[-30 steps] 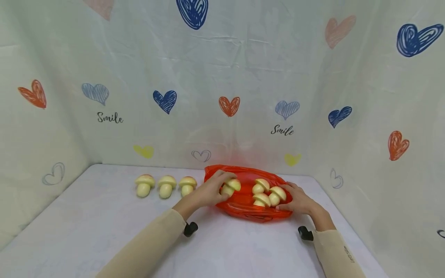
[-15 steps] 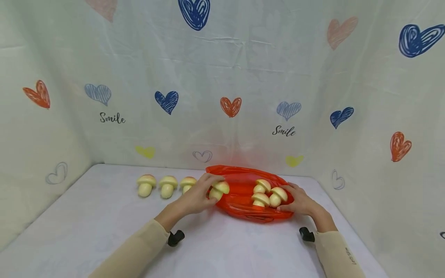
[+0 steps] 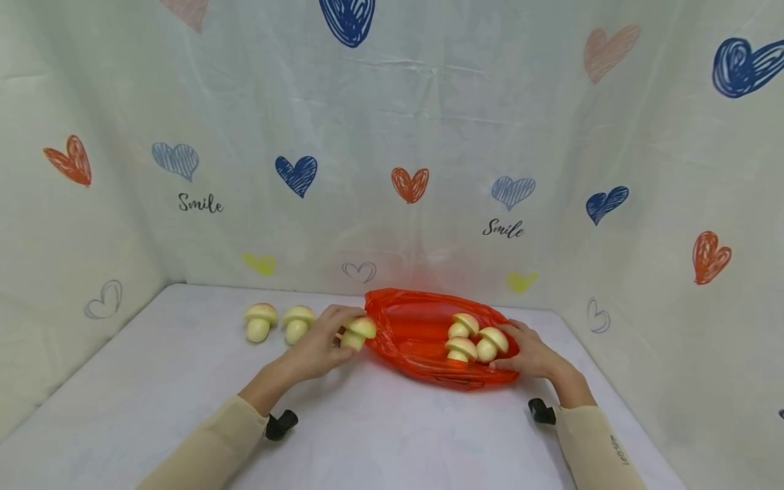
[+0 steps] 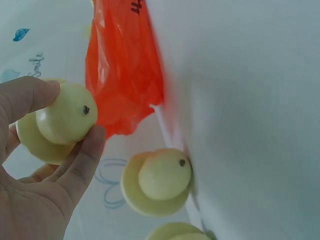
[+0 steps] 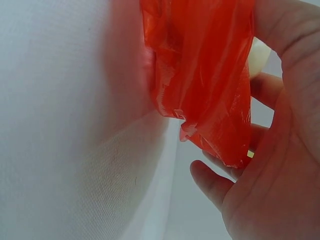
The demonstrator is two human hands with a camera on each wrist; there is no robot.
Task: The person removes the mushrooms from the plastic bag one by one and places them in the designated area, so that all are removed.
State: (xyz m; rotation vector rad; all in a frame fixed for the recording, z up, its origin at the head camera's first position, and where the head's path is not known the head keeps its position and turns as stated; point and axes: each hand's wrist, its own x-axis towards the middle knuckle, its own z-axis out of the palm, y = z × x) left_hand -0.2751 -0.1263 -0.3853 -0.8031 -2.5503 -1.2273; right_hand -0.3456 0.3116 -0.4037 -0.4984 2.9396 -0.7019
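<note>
1. Head view: your left hand [image 3: 318, 346] pinches one mushroom [image 3: 358, 331] between thumb and fingers, at the 9 o'clock end of the red bag [image 3: 392, 361]; you can't tell from here whether mushroom and bag touch. Your right hand [image 3: 531, 352] grips the bag's 3 o'clock end. Three mushrooms [image 3: 462, 350] sit bunched inside at that end, close to your right fingers. Two more mushrooms [image 3: 299, 325] stand on the white table [image 3: 380, 435] at 9 o'clock from your left hand, the nearer one just beside it. A patterned cloth [image 3: 355, 122] hangs at 12 o'clock, behind the bag.

2. Left wrist view: your thumb and fingers hold the mushroom around its rounded stem, with a dark stub [image 4: 86, 110] at its base. It looks firm, fairly light and smooth, so it could slip; the stem should give the surest hold, and the cap's thin rim may mark or chip. The bag's loose edge hangs close by and could snag.

3. Right wrist view: the bag's gathered end lies between your thumb and fingers. The plastic looks thin, soft and slick, likely to sag or tear; take a broad fold. It hides most of what's inside.
</note>
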